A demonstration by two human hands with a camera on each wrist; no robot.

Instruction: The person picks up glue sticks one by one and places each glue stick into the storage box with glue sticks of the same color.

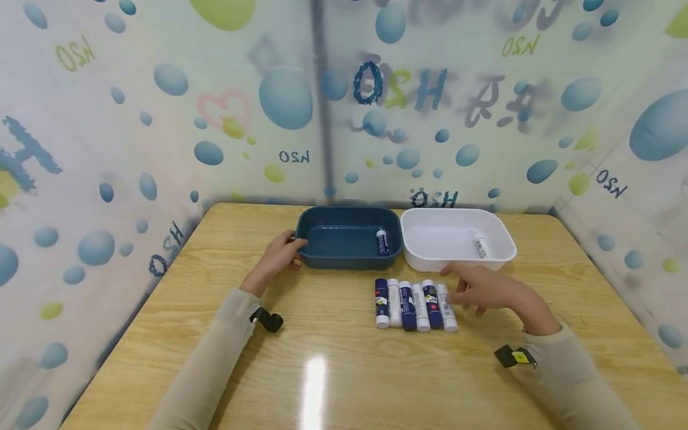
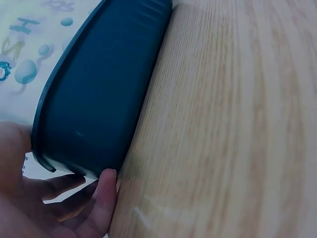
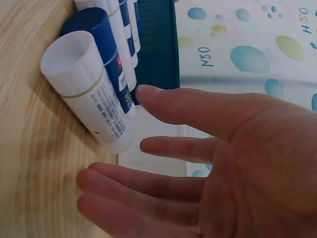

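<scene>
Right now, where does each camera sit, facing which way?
Head: on the head, facing forward and down over tubes and white tray; left hand, right hand and sleeves show.
Left wrist: on that wrist, facing the blue tray; left hand shows.
Right wrist: likewise, facing tubes; right hand shows.
Head and right wrist share the tubes.

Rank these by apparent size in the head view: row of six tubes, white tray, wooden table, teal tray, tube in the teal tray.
1. Wooden table
2. Teal tray and white tray: too alike to rank
3. Row of six tubes
4. Tube in the teal tray
</scene>
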